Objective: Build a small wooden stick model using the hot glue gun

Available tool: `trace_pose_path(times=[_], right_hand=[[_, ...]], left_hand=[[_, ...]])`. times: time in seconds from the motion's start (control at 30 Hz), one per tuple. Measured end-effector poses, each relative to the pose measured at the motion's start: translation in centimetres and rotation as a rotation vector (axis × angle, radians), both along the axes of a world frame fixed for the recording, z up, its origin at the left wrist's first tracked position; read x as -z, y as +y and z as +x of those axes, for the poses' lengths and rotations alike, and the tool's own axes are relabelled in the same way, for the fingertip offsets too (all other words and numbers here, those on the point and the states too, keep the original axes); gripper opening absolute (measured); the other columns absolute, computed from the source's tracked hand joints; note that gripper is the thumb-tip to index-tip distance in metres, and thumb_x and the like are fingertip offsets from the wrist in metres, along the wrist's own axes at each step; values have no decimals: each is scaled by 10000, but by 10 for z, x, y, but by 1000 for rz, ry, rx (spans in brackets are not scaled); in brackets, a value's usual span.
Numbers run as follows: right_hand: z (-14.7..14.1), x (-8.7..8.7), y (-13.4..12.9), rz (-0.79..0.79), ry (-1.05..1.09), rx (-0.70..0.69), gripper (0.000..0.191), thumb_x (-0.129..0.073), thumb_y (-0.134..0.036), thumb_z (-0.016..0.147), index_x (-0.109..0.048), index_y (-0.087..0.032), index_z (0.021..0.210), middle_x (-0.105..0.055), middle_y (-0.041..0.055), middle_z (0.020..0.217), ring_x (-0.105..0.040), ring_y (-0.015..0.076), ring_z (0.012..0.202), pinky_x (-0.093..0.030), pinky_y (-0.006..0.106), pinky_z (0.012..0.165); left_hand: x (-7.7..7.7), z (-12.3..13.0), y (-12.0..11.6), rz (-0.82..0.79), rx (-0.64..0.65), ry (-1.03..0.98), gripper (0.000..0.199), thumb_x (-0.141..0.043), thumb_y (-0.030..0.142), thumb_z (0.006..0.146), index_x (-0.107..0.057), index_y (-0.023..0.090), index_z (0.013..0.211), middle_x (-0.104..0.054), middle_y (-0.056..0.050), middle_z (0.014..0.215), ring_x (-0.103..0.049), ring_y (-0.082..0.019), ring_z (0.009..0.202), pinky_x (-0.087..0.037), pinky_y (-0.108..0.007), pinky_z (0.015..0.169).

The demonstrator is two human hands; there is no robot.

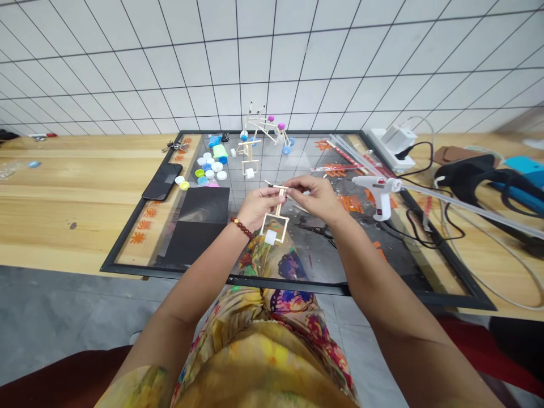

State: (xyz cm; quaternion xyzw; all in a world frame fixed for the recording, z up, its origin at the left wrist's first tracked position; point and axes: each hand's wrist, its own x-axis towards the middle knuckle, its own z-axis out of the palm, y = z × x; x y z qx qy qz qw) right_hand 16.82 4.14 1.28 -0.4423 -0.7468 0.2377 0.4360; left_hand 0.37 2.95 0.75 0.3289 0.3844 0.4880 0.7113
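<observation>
Above the black-framed glass panel (297, 277), a small frame of wooden sticks (287, 228) hangs from a stick stem, with a white block (270, 237) at its lower edge. My left hand (260, 206) has its fingers closed around the upper part of this stick frame. Just right of it, my right hand (314, 195) pinches at the end of the top crosspiece; the fingertips of both hands nearly touch. Beyond them a similar stick figure (250, 164) stands on the glass, with another stick structure (263, 126) with pink and blue round parts behind it.
Bottle caps (217, 166), a phone (162, 182), keys (175, 145) and black sheets (204, 205) lie left. Scissors (314, 229) lie near my right hand. A white glue gun (381, 195), cables, clear sticks (357, 154) and a power strip (393, 153) are on the right.
</observation>
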Motion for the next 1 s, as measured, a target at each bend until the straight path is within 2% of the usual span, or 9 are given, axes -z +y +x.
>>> trace_pose_path(times=[0.1, 0.2, 0.5, 0.77, 1.0], right_hand=[[7, 13, 1, -108, 62, 27, 247, -644, -342, 781, -753, -164, 912, -746, 46, 792, -622, 148, 655, -485, 282, 631], [10, 16, -3, -154, 118, 22, 284, -653, -377, 777, -749, -155, 927, -746, 51, 798, -620, 144, 661, -483, 283, 639], [9, 0, -14, -98, 19, 47, 265, -637, -354, 797, -763, -156, 921, -745, 42, 777, -576, 131, 629, -439, 265, 591], [12, -2, -15, -32, -4, -6, 219, -624, -289, 786, -769, -178, 908, -757, 39, 817, -610, 143, 662, -476, 275, 630], [15, -2, -16, -26, -46, -34, 246, -614, -222, 767, -757, -176, 962, -737, 23, 797, -593, 135, 676, -472, 266, 646]], left_hand=[[5, 0, -1, -13, 57, 22, 271, -844, 28, 543, -740, 102, 783, -671, -21, 646, -594, -88, 582, -442, -245, 624], [8, 2, -2, -41, 59, 24, 229, -842, 49, 559, -737, 93, 758, -657, -26, 607, -598, -99, 578, -440, -248, 616], [5, 2, -6, 15, 67, 16, 269, -849, 104, 557, -726, 107, 796, -623, 12, 613, -561, -81, 529, -403, -230, 538], [5, 2, -5, 6, 75, 16, 223, -841, 112, 580, -714, 118, 764, -611, 13, 606, -551, -81, 525, -403, -232, 538], [4, 2, -5, -25, 56, 16, 144, -801, 143, 666, -704, 100, 764, -633, -18, 622, -561, -91, 530, -401, -223, 517]])
